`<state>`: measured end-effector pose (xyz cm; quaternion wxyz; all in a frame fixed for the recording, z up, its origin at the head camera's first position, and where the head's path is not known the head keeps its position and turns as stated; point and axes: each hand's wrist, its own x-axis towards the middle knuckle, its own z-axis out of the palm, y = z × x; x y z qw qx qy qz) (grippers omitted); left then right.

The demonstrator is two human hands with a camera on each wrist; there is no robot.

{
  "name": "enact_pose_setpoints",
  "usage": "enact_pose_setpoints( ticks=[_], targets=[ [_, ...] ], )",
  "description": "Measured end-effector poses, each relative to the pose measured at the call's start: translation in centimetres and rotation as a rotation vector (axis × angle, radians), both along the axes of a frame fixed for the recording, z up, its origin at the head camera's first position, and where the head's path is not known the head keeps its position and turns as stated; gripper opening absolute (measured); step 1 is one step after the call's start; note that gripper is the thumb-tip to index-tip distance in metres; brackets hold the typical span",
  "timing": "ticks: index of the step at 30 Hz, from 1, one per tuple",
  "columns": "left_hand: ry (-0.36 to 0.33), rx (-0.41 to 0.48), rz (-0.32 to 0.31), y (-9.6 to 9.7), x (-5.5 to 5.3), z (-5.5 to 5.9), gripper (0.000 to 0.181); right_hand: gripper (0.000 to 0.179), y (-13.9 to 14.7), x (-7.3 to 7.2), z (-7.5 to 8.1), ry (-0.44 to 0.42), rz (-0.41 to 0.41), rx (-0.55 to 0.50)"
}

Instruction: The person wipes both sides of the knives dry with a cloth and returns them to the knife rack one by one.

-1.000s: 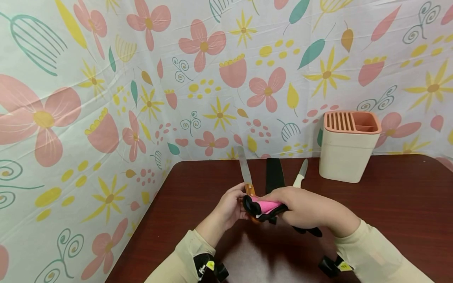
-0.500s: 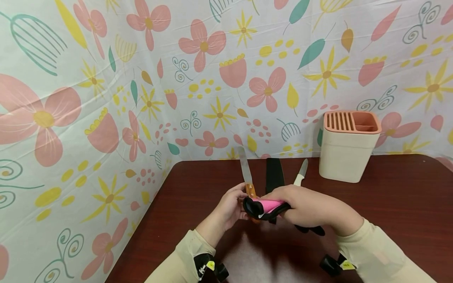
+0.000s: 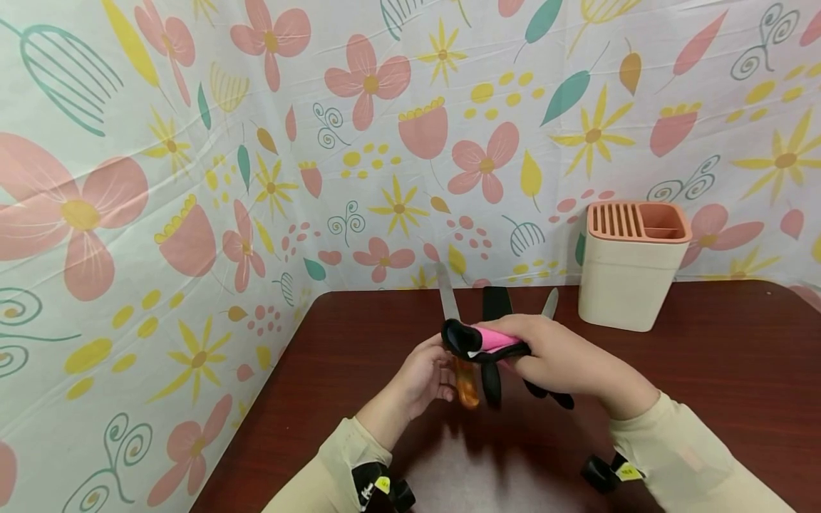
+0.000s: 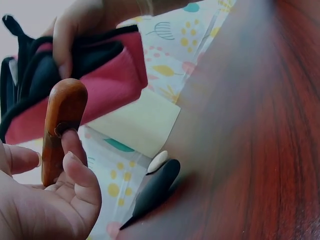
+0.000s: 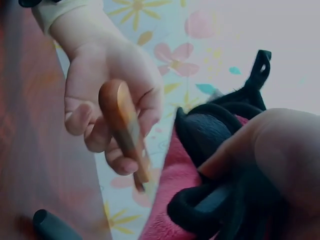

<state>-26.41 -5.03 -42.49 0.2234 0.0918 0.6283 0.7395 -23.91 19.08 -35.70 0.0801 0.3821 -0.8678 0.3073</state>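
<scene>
My left hand (image 3: 426, 374) holds a knife by its wooden handle (image 3: 466, 385), fingertips curled at it in the left wrist view. The knife's bare blade (image 3: 447, 293) points away toward the wall. In my right hand (image 3: 558, 353) is a folded pink cloth (image 3: 497, 338) with black edging; its hanging loop (image 5: 261, 65) shows in the right wrist view. The cloth overlaps the top of the wooden handle in the head view. Behind it lie a black knife (image 3: 497, 303) and a smaller knife (image 3: 550, 303) with a white handle (image 4: 159, 161), both partly hidden by cloth and hand.
A cream knife block (image 3: 630, 285) with a slotted pink top (image 3: 616, 221) stands at the back right of the dark red-brown table (image 3: 725, 356). A flower-patterned sheet (image 3: 410, 164) hangs behind the table and along its left side.
My right hand has moved the cloth slightly up and away, uncovering more of the wooden handle and the black knife's handle. My left hand stays nearly in place.
</scene>
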Motion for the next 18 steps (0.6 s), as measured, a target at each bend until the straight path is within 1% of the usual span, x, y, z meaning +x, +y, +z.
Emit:
enact_pose_setpoints(
  ticks=[3,5,8,13,18],
  targets=[
    [0.01,-0.001,-0.026,0.2,0.3,0.1,0.051,0.063,-0.1,-0.4,-0.2,0.006,-0.069,-0.02],
    [0.015,-0.007,-0.039,0.3,0.5,0.2,0.05,0.061,-0.3,-0.5,-0.5,0.003,-0.108,-0.021],
    [0.016,-0.018,-0.043,0.5,0.7,0.3,0.05,0.059,-0.8,-0.7,-0.9,-0.003,-0.152,-0.012],
    [0.024,-0.033,-0.048,0.7,1.0,0.3,0.043,0.058,-1.6,-0.8,-1.7,-0.029,-0.16,0.022],
    [0.022,-0.039,-0.058,0.5,1.1,0.4,0.042,0.059,-2.0,-0.6,-2.1,-0.063,-0.156,0.06]
  ],
)
